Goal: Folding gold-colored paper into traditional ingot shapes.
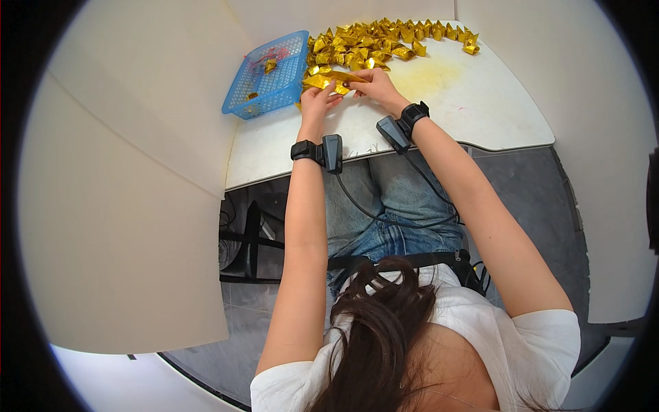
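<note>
Between my two hands is a piece of shiny gold foil paper (336,77), partly folded and longer than it is wide. My left hand (318,101) grips its near left part, with fingers closed on the edge. The right end is pinched by my right hand (379,88), thumb and fingertips together. Some of the fold is hidden behind my fingers. Just beyond lies a heap of folded gold foil pieces (357,44) with pointed ends, several of them lined up toward the far right.
A blue perforated plastic basket (240,108) stands left of the heap, holding a few gold pieces and some pinkish-red material. The white table (480,113) has a yellowish stain. Pale panels (137,137) rise at the sides. Wrist-worn devices trail a black cable (384,218) over my lap.
</note>
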### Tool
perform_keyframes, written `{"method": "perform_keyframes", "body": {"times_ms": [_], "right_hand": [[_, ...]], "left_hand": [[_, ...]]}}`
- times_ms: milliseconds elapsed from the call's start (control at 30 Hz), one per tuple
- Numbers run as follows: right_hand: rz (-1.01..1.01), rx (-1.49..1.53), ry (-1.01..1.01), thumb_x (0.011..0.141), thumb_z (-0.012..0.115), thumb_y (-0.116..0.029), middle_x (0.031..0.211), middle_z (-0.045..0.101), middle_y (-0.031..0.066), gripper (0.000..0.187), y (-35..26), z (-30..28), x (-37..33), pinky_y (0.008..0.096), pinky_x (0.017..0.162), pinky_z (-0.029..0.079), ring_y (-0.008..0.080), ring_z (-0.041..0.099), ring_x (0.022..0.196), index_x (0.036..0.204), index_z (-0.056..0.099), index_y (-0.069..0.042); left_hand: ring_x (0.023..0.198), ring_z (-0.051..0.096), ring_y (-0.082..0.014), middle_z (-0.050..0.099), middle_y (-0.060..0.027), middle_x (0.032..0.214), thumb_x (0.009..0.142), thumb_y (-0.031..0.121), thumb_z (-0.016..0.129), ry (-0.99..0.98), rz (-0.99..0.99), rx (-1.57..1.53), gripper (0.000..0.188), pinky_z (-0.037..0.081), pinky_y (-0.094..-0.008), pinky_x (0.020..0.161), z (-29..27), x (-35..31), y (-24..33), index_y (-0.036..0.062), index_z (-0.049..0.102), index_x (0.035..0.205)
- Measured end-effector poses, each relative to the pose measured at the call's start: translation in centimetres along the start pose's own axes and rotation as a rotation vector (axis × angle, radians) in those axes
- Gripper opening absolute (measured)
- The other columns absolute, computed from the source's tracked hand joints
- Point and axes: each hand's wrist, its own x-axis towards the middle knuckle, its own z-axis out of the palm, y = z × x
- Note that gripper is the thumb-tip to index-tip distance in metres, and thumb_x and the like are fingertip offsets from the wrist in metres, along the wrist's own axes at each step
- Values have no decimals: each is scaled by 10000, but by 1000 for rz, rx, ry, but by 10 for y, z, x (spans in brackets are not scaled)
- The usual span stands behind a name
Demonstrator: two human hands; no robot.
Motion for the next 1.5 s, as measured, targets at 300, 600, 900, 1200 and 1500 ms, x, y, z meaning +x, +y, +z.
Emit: {"method": "perform_keyframes", "body": {"times_ms": [300, 600, 900, 1200, 1500], "right_hand": [[-43, 9, -34, 793, 622, -38, 835, 670, 69, 284, 6, -1, 4, 203, 601, 483, 81, 596, 640, 1073, 638, 8], [-11, 1, -117, 811, 601, -55, 907, 653, 57, 316, 1, 2, 1, 205, 629, 483, 73, 576, 677, 1127, 623, -46], [13, -70, -326, 852, 600, -162, 1044, 614, 44, 410, -18, 8, -10, 216, 687, 475, 79, 555, 684, 1256, 544, -201], [56, 6, -358, 866, 559, -110, 1040, 624, 24, 402, -10, 5, -3, 220, 677, 478, 67, 549, 682, 1257, 544, -204], [9, -68, -286, 835, 567, -47, 788, 678, 42, 516, -11, 4, -7, 205, 629, 458, 52, 564, 639, 1323, 464, -181]], "left_hand": [[815, 655, -217, 636, -152, 951, 892, 260, 550, 30, -23, -60, 339, 558, -275, 706, -3, 3, -1, -47, 552, 1035], [810, 648, -219, 627, -159, 943, 922, 288, 486, 80, -31, -118, 370, 562, -290, 692, -2, 2, 2, -47, 516, 1074], [793, 638, -208, 627, -141, 936, 946, 321, 425, 159, -9, -166, 376, 552, -298, 709, -8, 2, -1, -17, 521, 1078], [900, 633, -238, 608, -172, 1030, 938, 404, 414, 94, 12, -226, 472, 535, -321, 782, -1, -3, 7, -21, 518, 1114], [824, 634, -157, 622, -102, 1001, 863, 221, 623, 40, 67, -68, 308, 537, -259, 722, -4, -2, -1, -1, 543, 1062]]}}
